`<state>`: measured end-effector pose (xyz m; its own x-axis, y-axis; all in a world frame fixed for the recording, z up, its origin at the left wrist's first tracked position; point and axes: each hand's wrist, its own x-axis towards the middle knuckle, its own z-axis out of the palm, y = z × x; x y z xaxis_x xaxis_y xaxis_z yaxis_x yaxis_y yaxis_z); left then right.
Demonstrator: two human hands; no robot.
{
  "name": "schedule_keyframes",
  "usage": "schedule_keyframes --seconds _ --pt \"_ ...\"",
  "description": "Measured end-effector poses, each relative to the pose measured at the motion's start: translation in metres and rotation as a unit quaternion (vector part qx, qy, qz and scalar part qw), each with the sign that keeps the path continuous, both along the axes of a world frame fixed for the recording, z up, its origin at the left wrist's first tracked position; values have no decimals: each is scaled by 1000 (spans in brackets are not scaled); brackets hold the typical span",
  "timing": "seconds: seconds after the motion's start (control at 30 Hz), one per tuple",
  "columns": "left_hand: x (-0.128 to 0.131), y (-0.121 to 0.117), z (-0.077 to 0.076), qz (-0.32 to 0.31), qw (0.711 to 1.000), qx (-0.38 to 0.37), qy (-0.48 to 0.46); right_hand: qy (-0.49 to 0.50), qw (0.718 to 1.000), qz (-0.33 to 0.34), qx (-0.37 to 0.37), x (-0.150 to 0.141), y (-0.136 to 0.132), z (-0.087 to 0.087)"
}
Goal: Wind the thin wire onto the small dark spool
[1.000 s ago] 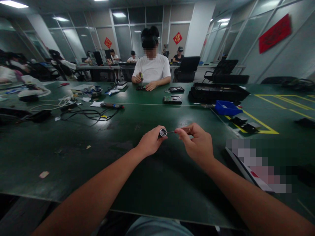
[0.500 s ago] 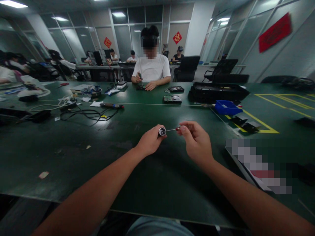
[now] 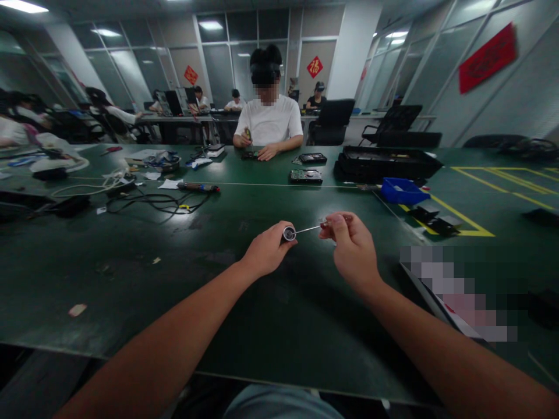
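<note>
Steadying hand, the left: the left hand [image 3: 267,249] is wrapped round a silver-rimmed cylinder [image 3: 289,234], its rim facing the wearer, above the table [image 3: 279,326] near mid-view.
Working hand, the right: at three o'clock from the cylinder, the right hand [image 3: 356,253] pinches the handle of a thin-shafted tool [image 3: 308,230] between thumb and fingers.
Shaft: slants from the grip down toward nine o'clock, meeting the rim at a sideways angle.
Good handling: best, I judge, to hold the cylinder firm, move the tool in small strokes, and lean lightly so the tip neither slips nor scores the rim.
Tip: lost inside the rim; I cannot tell what it touches.
Cylinder body: mostly covered by the left fingers, so its length is unclear.
Handle: largely behind the right fingers; only reddish-brown bits show.
Circuit-board unit: between twelve and one o'clock, the unit [image 3: 306,176] is too small to read in detail.
Blue tray: between two and three o'clock, the tray [image 3: 399,191] hides its contents behind its wall.
Pixelated item: between three and four o'clock, the item [image 3: 454,299] is masked beyond recognition.
</note>
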<state>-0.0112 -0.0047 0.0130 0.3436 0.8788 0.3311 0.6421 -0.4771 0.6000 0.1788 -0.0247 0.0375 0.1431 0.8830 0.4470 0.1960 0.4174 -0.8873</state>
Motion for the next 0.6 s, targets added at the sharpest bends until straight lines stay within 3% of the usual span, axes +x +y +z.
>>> schedule_keyframes --seconds 0.13,0.47,0.6 --pt "0 0 0 4 1000 -3 -5 -119 991 -33 46 -4 -10 3" --pt "0 1 -1 8 1000 -9 -11 -121 991 -18 56 -4 -8 4" --pt "0 1 -2 2 1000 -3 -5 -185 979 -46 67 -2 -11 8"
